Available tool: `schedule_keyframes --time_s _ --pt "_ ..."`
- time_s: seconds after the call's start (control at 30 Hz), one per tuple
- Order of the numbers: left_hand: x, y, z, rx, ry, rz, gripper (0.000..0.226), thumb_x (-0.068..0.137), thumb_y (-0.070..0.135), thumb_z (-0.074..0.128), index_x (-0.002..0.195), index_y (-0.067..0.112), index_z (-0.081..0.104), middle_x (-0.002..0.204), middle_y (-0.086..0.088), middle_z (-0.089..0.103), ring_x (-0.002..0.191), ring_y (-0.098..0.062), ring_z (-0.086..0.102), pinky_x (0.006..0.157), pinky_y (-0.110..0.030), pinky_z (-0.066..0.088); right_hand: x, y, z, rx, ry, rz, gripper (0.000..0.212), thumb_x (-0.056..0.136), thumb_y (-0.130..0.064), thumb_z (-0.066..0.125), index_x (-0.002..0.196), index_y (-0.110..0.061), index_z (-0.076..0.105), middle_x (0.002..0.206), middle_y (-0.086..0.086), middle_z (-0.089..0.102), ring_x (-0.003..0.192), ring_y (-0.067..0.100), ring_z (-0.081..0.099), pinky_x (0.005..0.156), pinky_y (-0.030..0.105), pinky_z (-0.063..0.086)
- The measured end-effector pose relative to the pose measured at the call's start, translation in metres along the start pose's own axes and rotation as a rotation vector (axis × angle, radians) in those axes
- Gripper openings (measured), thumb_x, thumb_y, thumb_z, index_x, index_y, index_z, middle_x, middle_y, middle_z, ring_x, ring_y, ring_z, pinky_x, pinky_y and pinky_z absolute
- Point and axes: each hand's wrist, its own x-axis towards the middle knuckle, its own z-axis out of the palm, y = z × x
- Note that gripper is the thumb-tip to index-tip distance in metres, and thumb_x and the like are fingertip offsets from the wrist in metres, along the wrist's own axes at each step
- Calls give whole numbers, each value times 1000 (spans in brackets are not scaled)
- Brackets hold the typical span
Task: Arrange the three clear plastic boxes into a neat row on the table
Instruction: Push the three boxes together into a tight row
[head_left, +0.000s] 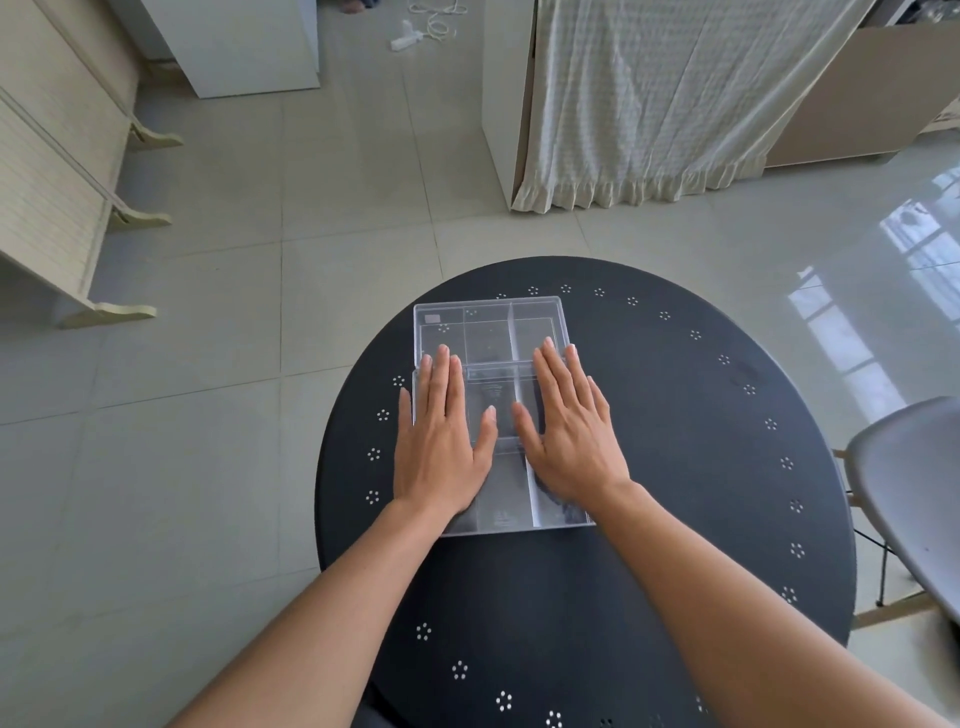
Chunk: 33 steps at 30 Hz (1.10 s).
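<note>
Three clear plastic boxes with inner dividers lie edge to edge in a line running away from me on the round black table (675, 441). The far box (488, 325) is uncovered. The middle box (498, 400) and the near box (506, 493) are partly hidden under my hands. My left hand (441, 441) rests flat, palm down, fingers spread, on the left side of these two boxes. On their right side my right hand (569, 431) lies flat in the same way. Neither hand grips anything.
The table has small white dot patterns around its rim. A grey chair (914, 499) stands at the right edge. Pale furniture (52, 208) stands on the left, a curtained cabinet (649, 104) behind, on a tiled floor.
</note>
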Motion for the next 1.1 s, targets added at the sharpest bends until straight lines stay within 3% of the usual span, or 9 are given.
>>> schedule_keyframes --time_s 0.13,0.23,0.3,0.4,0.5,0.63,1.1 --pt "3 -17 -12 -411 53 -77 80 112 51 39 175 22 0 183 11 -10 168 -8 -14 137 -45 4 2 10 -5 243 3 48 80 112 -57 42 175 -24 4 184 -10 -4 170 15 -8 137 44 5" --pt "6 -31 -16 -708 -50 -228 82 110 49 48 174 35 -2 181 24 -7 165 4 -9 137 -48 4 3 18 -8 468 3 131 77 113 -54 47 175 -29 10 183 -16 1 169 6 -1 136 41 12" --pt "9 -35 -14 -863 -98 -250 82 109 42 53 173 38 3 181 25 0 165 5 -1 138 -48 6 3 18 -7 535 -18 136 74 114 -50 47 175 -30 10 183 -19 2 166 -2 2 132 26 15" --pt "13 -33 -12 -1019 -136 -286 80 107 38 55 172 43 8 180 26 7 165 6 4 138 -46 5 2 14 -4 536 -10 133 70 116 -40 44 175 -28 10 183 -18 3 160 -16 1 114 -3 11" --pt "12 -31 -15 -1047 -153 -291 76 110 30 52 173 42 11 179 25 9 164 7 6 138 -43 5 -1 12 0 534 7 166 66 117 -32 41 176 -28 9 183 -18 3 153 -26 0 107 -9 11" --pt "4 -32 -18 -1053 -179 -265 77 110 29 53 172 43 10 179 27 9 164 8 6 138 -43 6 -14 8 0 549 24 182 67 118 -30 41 176 -26 7 182 -18 1 152 -28 0 106 -10 12" --pt "-39 -27 -23 -991 -174 -260 79 107 33 54 172 45 11 177 31 12 163 11 9 138 -44 8 -63 -5 -3 564 8 213 68 118 -31 41 175 -31 4 181 -24 -4 158 -20 5 105 -9 17"
